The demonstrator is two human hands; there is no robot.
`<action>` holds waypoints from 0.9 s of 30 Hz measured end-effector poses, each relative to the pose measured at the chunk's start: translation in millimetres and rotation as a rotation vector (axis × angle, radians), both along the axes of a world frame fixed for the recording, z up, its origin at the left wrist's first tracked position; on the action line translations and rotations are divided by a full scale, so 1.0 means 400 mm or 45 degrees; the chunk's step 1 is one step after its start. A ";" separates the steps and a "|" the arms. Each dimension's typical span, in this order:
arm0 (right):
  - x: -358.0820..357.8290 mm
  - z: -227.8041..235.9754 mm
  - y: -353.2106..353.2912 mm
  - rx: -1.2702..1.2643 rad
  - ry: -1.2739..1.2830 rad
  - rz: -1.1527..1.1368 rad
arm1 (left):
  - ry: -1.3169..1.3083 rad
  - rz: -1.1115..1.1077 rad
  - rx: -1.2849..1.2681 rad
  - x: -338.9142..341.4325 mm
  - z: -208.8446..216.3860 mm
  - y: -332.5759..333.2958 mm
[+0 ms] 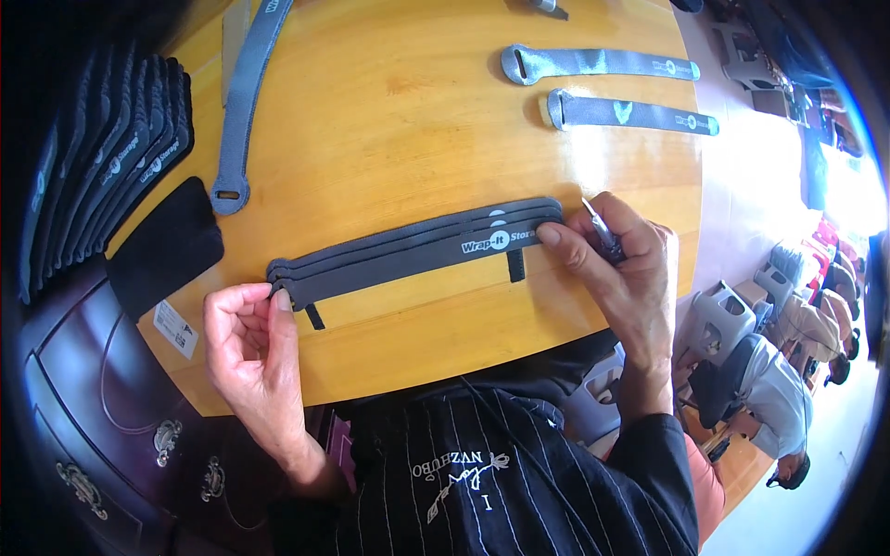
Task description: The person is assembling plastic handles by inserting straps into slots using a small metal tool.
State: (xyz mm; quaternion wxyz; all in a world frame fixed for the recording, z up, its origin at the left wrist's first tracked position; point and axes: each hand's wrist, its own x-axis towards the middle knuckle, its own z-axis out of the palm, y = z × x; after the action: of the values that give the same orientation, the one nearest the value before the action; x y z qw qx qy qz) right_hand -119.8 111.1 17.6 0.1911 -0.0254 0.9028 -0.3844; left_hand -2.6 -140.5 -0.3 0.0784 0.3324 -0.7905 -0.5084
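Several long dark grey straps (399, 260) with white print lie fanned together across the near part of the wooden table. At their left end my left hand (248, 347) pinches the tips between thumb and fingers. My right hand (635, 278) grips the right end, thumb on top. A slim pointed metal tool (601, 225) is also tucked in the right hand, its tip upward; its exact kind is hard to make out. Below the straps, two short black tabs stick out, a left tab (316, 316) and a right tab (516, 267).
Two loose grey straps, one (607, 62) above another (635, 113), lie at the far right; another strap (243, 111) lies far left. A thick pile of dark straps (116, 162) and a black pad (171, 255) stand left. Stools (721, 320) and a seated person (774, 385) are right.
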 end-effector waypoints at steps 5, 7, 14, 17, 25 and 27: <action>0.001 0.000 -0.008 -0.015 0.010 0.008 | 0.037 0.026 -0.003 0.002 0.012 0.002; 0.001 0.003 -0.012 0.021 -0.008 -0.001 | 0.101 0.013 0.015 -0.001 0.002 0.005; 0.003 0.006 -0.032 -0.055 0.079 -0.048 | 0.145 -0.051 -0.035 -0.005 -0.005 0.001; 0.000 -0.011 -0.013 -0.099 0.098 0.007 | 0.159 -0.089 0.010 -0.010 -0.007 -0.002; -0.037 0.011 -0.013 -0.144 -0.147 0.028 | 0.043 -0.161 -0.021 -0.013 0.024 -0.026; -0.038 0.012 -0.014 -0.120 -0.177 0.011 | 0.029 -0.160 0.015 -0.009 0.026 -0.031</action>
State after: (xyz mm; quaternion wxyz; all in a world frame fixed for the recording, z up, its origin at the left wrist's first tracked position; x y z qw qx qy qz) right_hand -135.0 105.6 22.6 0.2536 -0.0114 0.8681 -0.4267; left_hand -6.1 -152.8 10.1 0.0534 0.2768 -0.8058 -0.5208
